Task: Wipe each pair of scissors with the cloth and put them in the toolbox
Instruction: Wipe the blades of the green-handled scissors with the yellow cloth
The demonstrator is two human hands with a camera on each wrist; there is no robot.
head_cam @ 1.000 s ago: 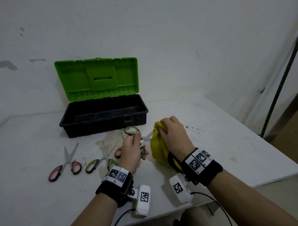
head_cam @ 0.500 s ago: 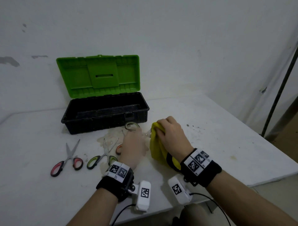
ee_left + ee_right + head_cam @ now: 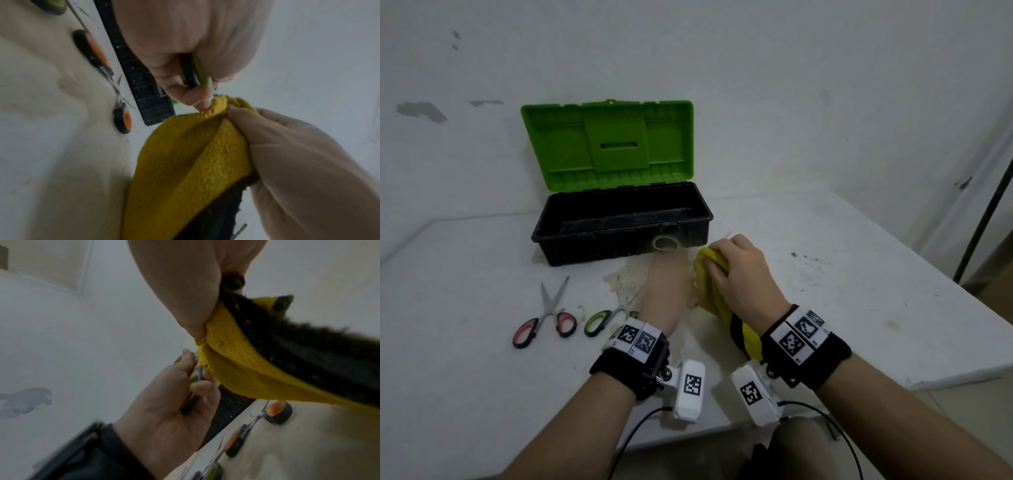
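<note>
My left hand (image 3: 666,284) grips the handles of green-handled scissors (image 3: 665,243), held just in front of the toolbox; the grip shows in the left wrist view (image 3: 195,73). My right hand (image 3: 736,270) holds a yellow cloth (image 3: 710,284) with a black stripe, wrapped around the blades; only a blade tip (image 3: 726,235) sticks out. The toolbox (image 3: 619,222) is black with its green lid (image 3: 607,144) raised, and its inside looks bare. Red-handled scissors (image 3: 544,318) and another green-handled pair (image 3: 607,313) lie on the white table. Orange-handled scissors (image 3: 102,78) lie under my left hand.
The white table (image 3: 842,281) has a brownish stain (image 3: 626,277) in front of the toolbox and dark specks to the right. Its right edge drops off near a dark pole (image 3: 983,219). A white wall stands close behind the toolbox.
Both hands have moved away from me toward the toolbox front with the scissors and cloth. The cloth has slid along the blades, and a blade tip now shows beyond my right hand.
</note>
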